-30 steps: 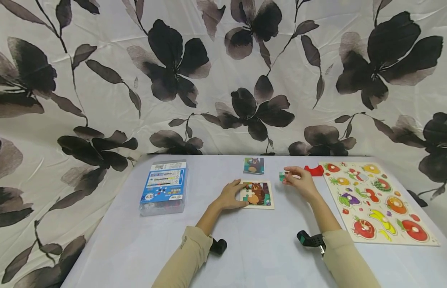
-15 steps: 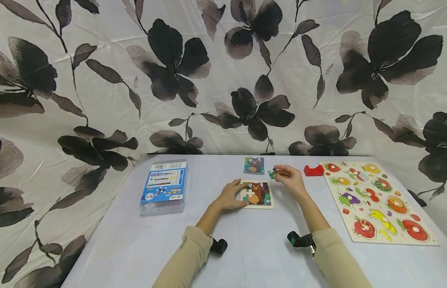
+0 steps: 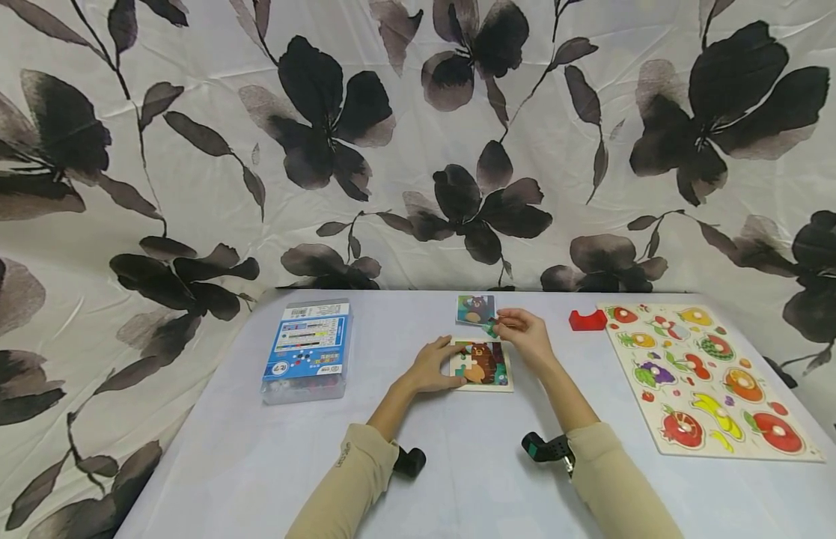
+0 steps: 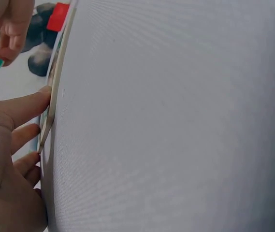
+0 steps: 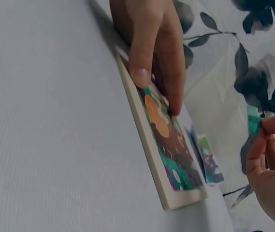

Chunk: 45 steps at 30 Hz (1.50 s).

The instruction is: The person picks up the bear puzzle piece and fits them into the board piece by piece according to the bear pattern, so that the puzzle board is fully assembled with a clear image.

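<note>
In the head view, a bear jigsaw puzzle [image 3: 483, 367] in a pale wooden frame [image 3: 498, 388] lies at mid-table. My left hand [image 3: 427, 367] rests on its left side, thumb at the near edge and forefinger at the far edge. From the right wrist, that thumb [image 5: 141, 72] shows pressed on the left end of the puzzle, its fingers fairly straight. My right hand [image 3: 525, 335] pinches a small green puzzle piece [image 5: 254, 121] between thumb and fingertips. It is raised just beyond the puzzle's far right, beside a picture card [image 3: 474, 308] of the same bear.
At the left lies a clear plastic case [image 3: 306, 352] with a blue label. A red curved block [image 3: 587, 320] sits at the back right, next to a large fruit peg board [image 3: 707, 382]. A floral cloth [image 3: 391, 150] hangs behind the white table [image 3: 458, 479].
My right hand has moved left with the puzzle piece, from near the red block to beside the picture card. My left hand has stayed on the puzzle.
</note>
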### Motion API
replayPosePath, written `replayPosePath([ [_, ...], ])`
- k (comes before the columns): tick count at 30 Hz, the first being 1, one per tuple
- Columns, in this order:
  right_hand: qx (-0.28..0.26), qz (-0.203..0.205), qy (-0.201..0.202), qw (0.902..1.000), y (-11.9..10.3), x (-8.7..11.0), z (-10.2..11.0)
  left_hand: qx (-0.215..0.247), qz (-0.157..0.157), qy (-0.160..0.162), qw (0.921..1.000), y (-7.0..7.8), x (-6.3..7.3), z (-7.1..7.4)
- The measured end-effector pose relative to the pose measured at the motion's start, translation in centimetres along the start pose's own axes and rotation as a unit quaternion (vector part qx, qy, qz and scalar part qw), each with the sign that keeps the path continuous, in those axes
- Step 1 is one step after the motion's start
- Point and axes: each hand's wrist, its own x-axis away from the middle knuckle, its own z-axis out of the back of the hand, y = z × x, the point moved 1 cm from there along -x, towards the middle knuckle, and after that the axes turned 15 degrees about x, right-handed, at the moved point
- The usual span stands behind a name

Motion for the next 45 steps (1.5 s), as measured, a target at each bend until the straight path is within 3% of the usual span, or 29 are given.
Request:
replayPosePath([
  [8,0.032,0.037,-0.073,0.9962,-0.3,-0.2,-1.1,-0.006,0.01,-0.002,0.9999,0.0,0.0,0.0],
  [16,0.049,0.046,-0.047,0.9966,-0.4,-0.2,-2.0,-0.004,0.01,-0.003,0.9999,0.2,0.0,0.0],
  [21,0.068,0.04,-0.059,0.9951,-0.7,-0.4,-2.0,-0.004,0.008,-0.003,1.0,0.2,0.0,0.1],
  [33,-0.019,-0.035,-0.032,0.9987,-0.7,-0.6,-2.2,-0.001,0.019,-0.003,0.9998,0.1,0.0,0.1],
  [38,-0.041,-0.027,-0.052,0.9974,-0.6,-0.5,-2.5,-0.005,0.019,-0.003,0.9998,0.2,0.0,0.0],
  [41,-0.007,-0.007,-0.055,0.9985,-0.4,-0.4,-2.9,0.0,0.013,-0.002,0.9999,0.2,0.1,0.0],
  [45,0.091,0.022,-0.056,0.994,0.0,-0.2,-3.4,-0.004,-0.002,-0.001,1.0,0.0,0.1,0.1],
])
